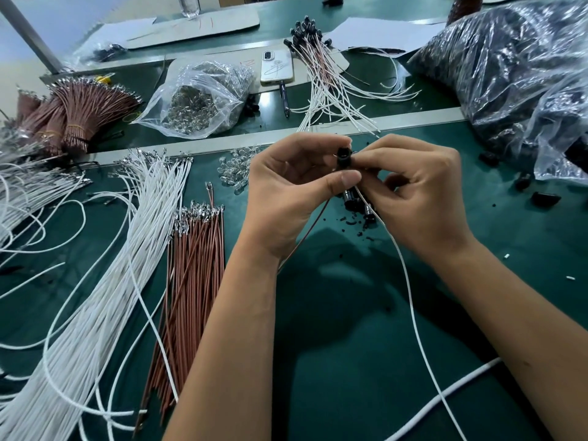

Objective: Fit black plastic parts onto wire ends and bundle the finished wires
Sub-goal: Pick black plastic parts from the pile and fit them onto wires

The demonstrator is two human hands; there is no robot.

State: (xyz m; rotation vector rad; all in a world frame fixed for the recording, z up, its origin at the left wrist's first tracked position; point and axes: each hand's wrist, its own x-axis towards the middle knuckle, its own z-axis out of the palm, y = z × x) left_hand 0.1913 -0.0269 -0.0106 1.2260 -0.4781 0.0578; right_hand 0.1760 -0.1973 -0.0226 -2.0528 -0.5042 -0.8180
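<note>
Above the green mat, my left hand (296,186) pinches a small black plastic part (344,157) between thumb and fingers. My right hand (413,189) pinches the same part from the right, fingers curled. A white wire (413,313) and a brown wire (305,237) hang from the part toward me. Loose white wires (127,249) and brown wires (194,268) with metal ends lie on the left. Finished wires with black parts (318,68) lie fanned out at the back. A few black parts (356,202) sit under my hands.
A clear bag of metal terminals (203,97) and a phone (277,66) with a pen lie behind the rail. Bundled brown wires (79,113) are at far left. A big plastic bag of black parts (521,68) fills the right. Clear LEDs (235,170) lie near the rail.
</note>
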